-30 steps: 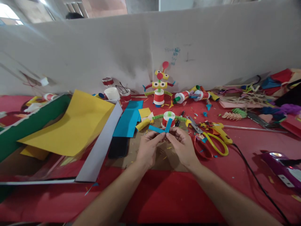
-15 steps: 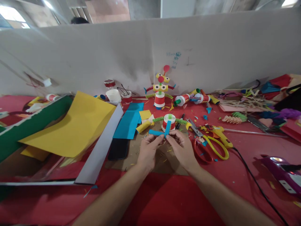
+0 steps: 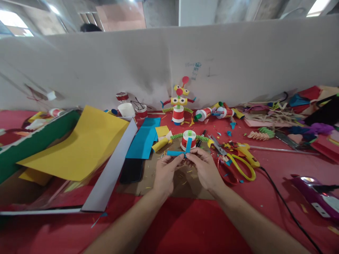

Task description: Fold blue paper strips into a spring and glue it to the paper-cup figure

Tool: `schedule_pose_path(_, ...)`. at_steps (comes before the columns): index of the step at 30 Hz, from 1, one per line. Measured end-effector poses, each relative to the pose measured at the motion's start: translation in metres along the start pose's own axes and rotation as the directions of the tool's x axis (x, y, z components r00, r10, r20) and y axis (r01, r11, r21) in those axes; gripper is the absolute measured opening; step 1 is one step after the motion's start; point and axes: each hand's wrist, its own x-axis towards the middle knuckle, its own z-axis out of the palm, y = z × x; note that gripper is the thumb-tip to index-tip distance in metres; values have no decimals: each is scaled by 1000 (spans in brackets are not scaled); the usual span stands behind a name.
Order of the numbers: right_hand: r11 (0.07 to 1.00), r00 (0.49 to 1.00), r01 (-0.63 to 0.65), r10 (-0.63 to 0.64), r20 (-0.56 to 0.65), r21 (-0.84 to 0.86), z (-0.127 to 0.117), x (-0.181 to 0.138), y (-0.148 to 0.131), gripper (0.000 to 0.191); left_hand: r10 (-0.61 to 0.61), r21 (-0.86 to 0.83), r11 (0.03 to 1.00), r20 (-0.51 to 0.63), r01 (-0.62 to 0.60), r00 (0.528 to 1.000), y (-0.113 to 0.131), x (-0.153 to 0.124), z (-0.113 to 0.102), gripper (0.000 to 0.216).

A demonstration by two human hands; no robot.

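My left hand (image 3: pixel 166 171) and my right hand (image 3: pixel 203 165) pinch blue paper strips (image 3: pixel 175 153) where they meet at a corner. One strip points left, the other points away from me. Just beyond them stands a red and white paper cup (image 3: pixel 185 145) with a green patch on top and green folded-paper arms that end in yellow pieces. To its left lies a rolled yellow paper tube (image 3: pixel 160 144). Under my hands is a brown cardboard sheet (image 3: pixel 148 183) strewn with scraps.
Scissors (image 3: pixel 241 165) and a yellow glue gun (image 3: pixel 249 157) with a black cord lie right. A finished cup figure (image 3: pixel 178 114) stands by the white partition (image 3: pixel 106 63). Left are blue paper (image 3: pixel 140 141), a black phone (image 3: pixel 131 171) and a box with yellow paper (image 3: pixel 79 144). A purple power strip (image 3: pixel 315 197) sits far right.
Both hands keep their pinch on the blue strips. The strip pointing left has become more level. The whole view has shifted slightly.
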Motion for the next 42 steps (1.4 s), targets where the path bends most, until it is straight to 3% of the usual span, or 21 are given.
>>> schedule_pose_path(5, 999, 1000, -23, 23, -19, 35, -3, 1, -2, 11, -29, -27, 999, 27, 30, 999, 5, 3, -1, 10)
schedule_pose_path(10, 991, 994, -99, 94, 62, 91, -3, 1, -11, 14, -131, -127, 982, 68, 139, 989, 9, 10, -4, 18)
schedule_pose_path(16, 990, 993, -104, 97, 67, 99, -1, -1, -11, 13, -172, -131, 974, 110, 186, 979, 4, 12, -7, 15)
schedule_pose_path(22, 989, 992, -102, 94, 86, 103, -2, -1, -8, 11, -238, -140, 959, 66, 245, 969, 6, 12, -7, 15)
schedule_pose_path(34, 989, 996, 68, -59, 69, -134, -7, -2, 0, 6, -238, -10, 971, 90, 240, 967, 17, 13, -9, 22)
schedule_pose_path(42, 929, 985, 169, -148, 87, -329, -6, -4, -5, 16, -207, 5, 978, 114, 208, 972, 18, 18, -14, 23)
